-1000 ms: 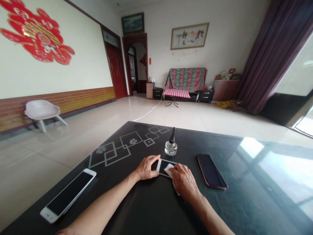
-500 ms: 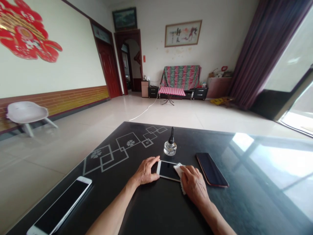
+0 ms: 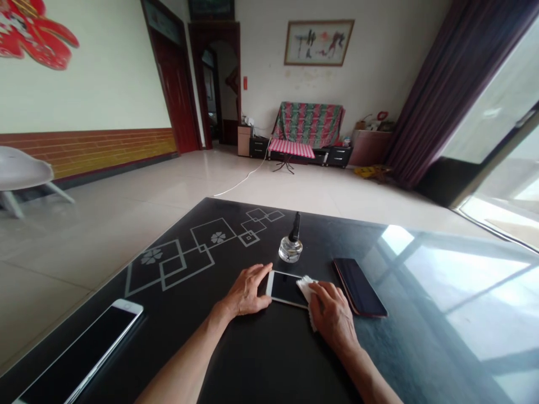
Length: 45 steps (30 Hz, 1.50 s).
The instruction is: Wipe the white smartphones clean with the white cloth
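Note:
A white-framed smartphone with a dark screen lies flat on the black table. My left hand grips its left end, thumb on the near corner and fingers at the far one. On the phone's right part, my right hand presses a crumpled white tissue against the glass; the fingers are closed over it and hide part of the phone. Just beyond the phone stands a small clear glass bottle with a tall black top. Right of my right hand lies a dark phone with a reddish edge.
A larger white phone or tablet lies at the table's left front. Beyond the table are a white chair, a small stand with a striped cloth and a patterned cover. Window light reflects on the table's right side.
The camera view has tilted down and shifted slightly right. Both hands stay in about the same place on the phone, with the tissue still under my right hand.

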### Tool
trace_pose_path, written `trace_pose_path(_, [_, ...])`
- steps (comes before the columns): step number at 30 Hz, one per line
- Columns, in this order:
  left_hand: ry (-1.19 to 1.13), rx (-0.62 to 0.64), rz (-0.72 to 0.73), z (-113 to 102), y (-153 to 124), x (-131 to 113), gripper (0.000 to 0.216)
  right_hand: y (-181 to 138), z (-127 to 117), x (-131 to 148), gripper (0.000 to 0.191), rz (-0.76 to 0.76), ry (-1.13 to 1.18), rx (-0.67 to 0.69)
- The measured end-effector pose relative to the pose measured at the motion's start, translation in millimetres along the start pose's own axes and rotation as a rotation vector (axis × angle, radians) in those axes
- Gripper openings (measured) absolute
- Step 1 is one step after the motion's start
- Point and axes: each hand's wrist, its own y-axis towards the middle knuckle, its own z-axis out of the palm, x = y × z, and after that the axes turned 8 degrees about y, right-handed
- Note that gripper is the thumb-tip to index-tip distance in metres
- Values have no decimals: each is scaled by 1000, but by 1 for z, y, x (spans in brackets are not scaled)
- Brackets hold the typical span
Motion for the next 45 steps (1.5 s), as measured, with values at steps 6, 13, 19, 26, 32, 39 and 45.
trace_pose_path(6, [46, 77, -19, -2, 2, -2, 84, 2, 0, 0, 21, 0, 37, -1])
trace_pose_path(13, [-8, 158, 11, -8, 6, 3, 85, 2, 0, 1, 22, 31, 57, -5])
trace_pose_path(19, [-79, 122, 69, -11, 4, 3, 92, 3, -1, -4, 23, 27, 123, -30])
trace_pose_path(26, [-146, 23, 18, -13, 0, -2, 75, 6, -4, -13, 27, 171, 404, -112])
trace_pose_path(32, [-153, -9, 27, -18, 7, -5, 51, 12, -2, -20, 34, 369, 638, -237])
trace_pose_path(39, [-72, -50, 7, -19, 11, -5, 39, 15, 2, -25, 46, 510, 828, -245])
trace_pose_path(45, [-59, -59, -37, -20, 12, -8, 39, 20, 0, -23, 50, 547, 911, -211])
